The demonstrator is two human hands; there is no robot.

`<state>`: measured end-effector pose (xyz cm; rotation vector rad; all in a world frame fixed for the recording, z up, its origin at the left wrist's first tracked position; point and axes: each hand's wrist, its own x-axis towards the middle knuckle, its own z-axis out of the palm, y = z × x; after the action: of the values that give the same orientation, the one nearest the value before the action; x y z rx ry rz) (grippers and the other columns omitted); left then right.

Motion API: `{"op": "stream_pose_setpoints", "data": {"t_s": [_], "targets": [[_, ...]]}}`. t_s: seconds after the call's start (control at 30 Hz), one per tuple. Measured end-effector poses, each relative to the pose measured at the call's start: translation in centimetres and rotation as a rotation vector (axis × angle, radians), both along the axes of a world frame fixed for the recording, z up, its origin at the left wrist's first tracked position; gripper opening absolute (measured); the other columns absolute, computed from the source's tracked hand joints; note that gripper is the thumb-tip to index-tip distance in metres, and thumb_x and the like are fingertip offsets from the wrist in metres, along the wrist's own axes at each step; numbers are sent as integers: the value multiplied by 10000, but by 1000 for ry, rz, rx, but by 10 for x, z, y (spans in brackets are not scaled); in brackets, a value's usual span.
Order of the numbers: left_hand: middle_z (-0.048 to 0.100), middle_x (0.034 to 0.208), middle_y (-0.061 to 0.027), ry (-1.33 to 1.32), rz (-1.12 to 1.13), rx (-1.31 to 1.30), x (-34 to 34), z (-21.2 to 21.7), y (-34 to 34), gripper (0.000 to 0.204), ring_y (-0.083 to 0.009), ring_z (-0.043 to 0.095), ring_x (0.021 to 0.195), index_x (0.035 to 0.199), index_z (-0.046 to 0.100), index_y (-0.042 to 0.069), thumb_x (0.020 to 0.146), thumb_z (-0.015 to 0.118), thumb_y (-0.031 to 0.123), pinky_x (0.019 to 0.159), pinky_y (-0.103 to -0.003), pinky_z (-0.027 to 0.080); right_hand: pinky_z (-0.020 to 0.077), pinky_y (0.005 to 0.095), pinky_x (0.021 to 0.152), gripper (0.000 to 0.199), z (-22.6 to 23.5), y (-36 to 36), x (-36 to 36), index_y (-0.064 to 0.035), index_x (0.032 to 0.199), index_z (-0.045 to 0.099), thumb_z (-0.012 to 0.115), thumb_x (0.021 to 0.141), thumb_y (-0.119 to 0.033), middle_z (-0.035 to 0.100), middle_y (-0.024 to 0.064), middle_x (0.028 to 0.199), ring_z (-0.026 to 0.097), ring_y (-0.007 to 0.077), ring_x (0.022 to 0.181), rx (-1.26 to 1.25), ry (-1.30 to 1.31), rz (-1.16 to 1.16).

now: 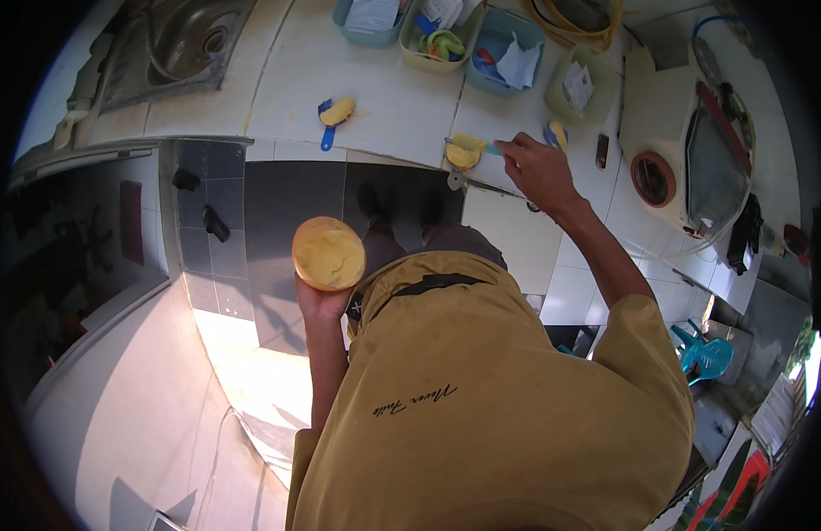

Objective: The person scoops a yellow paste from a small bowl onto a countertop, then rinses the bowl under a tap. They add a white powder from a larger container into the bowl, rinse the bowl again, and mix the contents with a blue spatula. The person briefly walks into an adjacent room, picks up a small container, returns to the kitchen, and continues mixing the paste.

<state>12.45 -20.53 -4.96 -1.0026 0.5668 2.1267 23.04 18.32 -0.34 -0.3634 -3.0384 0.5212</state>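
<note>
My left hand [322, 303] is wrapped round the underside of a round orange bowl [329, 254], raised over the floor in front of my body. Smooth pale yellow paste fills much of it. My right hand [536, 168] grips a slim tool with a light blue handle [493, 149], which looks like a spatula; its working end is smeared yellow. That end rests against a yellow-coated lump [462, 157] at the counter's front edge, whose kind I cannot make out. Further left on the counter lies a yellow-coated piece with a blue handle [328, 137].
Several plastic tubs, one a blue tub [508, 53], stand along the back of the white counter [295, 71]. A sink [185, 44] is at far left. Right of my hand are a blue-and-yellow item [556, 134], a small dark object [601, 150] and a cream appliance [662, 133].
</note>
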Motion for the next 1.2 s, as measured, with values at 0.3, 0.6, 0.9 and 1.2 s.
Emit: {"op": "stream_pose_setpoints", "data": {"t_s": [0.3, 0.6, 0.9, 1.2], "targets": [[543, 1314, -133, -4, 23, 0, 3, -2, -4, 481, -322, 517, 1218, 1316, 497, 82, 973, 452, 417, 1011, -522, 439, 542, 376, 672, 225, 0, -2, -5, -100, 1053, 695, 608, 846, -115, 648, 71, 904, 662, 268, 762, -31, -32, 6], [508, 1359, -143, -26, 44, -18, 2, -1, -4, 486, -324, 474, 1271, 1356, 464, 95, 977, 430, 398, 1046, -518, 405, 533, 353, 635, 230, 9, 3, 17, -118, 1062, 695, 615, 847, -102, 644, 57, 878, 654, 241, 715, -69, -53, -6], [517, 1348, -137, -8, -6, -47, 1, 2, 10, 477, -320, 483, 1260, 1341, 477, 99, 973, 442, 400, 1044, -518, 408, 536, 342, 607, 236, -1, -4, 30, -138, 1069, 692, 628, 845, -94, 640, 43, 879, 659, 220, 716, -99, 9, -33], [534, 1324, -134, -5, -12, -30, 4, -1, 5, 478, -313, 504, 1236, 1324, 489, 93, 954, 483, 396, 1030, -506, 427, 543, 325, 637, 283, -6, 2, 39, -169, 1049, 709, 638, 810, -35, 644, 17, 964, 656, 187, 808, -8, 117, 27]]}}
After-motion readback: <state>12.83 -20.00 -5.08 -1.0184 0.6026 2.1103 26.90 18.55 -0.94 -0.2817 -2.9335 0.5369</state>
